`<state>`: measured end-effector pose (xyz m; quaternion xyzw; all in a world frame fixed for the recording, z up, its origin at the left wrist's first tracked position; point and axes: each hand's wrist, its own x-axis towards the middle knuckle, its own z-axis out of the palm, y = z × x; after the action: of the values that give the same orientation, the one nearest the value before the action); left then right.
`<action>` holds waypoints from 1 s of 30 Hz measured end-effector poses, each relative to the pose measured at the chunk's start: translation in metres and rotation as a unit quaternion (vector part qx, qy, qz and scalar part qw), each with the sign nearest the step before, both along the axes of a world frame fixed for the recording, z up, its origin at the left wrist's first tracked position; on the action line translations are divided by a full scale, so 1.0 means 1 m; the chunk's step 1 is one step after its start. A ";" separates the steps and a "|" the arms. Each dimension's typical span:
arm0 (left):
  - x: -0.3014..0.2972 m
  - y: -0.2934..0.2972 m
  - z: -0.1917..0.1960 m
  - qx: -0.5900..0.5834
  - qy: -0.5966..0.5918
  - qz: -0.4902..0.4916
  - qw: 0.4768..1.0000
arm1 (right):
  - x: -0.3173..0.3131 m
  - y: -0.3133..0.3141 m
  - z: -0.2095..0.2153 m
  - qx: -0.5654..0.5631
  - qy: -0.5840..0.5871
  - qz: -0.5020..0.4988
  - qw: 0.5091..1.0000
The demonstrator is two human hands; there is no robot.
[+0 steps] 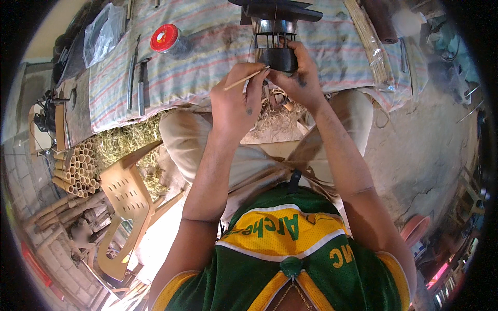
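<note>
Striped tablecloth (192,72) spread wide, bunching possible under any drag. At its near edge, between both hands, a black slatted cylinder (276,59) beneath a broad dark top; cannot tell whether resting on the cloth or lifted clear. Likely to tip from that top's overhang, or to drop off the edge, if supported too loosely. Right hand (305,75) clasped about the lower band and slats; risk of bending or snapping slender bars through too hard a squeeze. Left hand (236,98) pinching a slim wooden stick (239,83), tip close to the band; risk of slipping and scratching from an unsteady wrist.
</note>
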<state>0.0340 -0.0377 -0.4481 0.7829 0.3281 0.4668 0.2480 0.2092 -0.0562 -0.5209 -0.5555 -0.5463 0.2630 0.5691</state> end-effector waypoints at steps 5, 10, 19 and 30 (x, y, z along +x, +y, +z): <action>-0.021 0.004 0.022 -0.045 -0.186 -0.003 0.982 | -0.003 -0.002 0.010 0.020 -0.033 0.006 0.999; -0.081 0.028 0.058 -0.083 -0.260 0.018 0.962 | -0.004 -0.005 0.008 -0.045 0.002 -0.012 0.999; -0.149 0.106 0.064 -0.205 -0.293 0.017 0.934 | -0.014 -0.003 0.011 -0.041 0.133 0.015 0.990; -0.131 0.164 0.025 -0.217 -0.231 0.031 0.948 | -0.011 -0.003 0.008 -0.018 0.133 0.041 0.990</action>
<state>-0.0974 0.1258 -0.4235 0.5703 0.3789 0.5603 0.4661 0.1979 -0.0593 -0.5133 -0.5027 -0.4837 0.3672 0.6152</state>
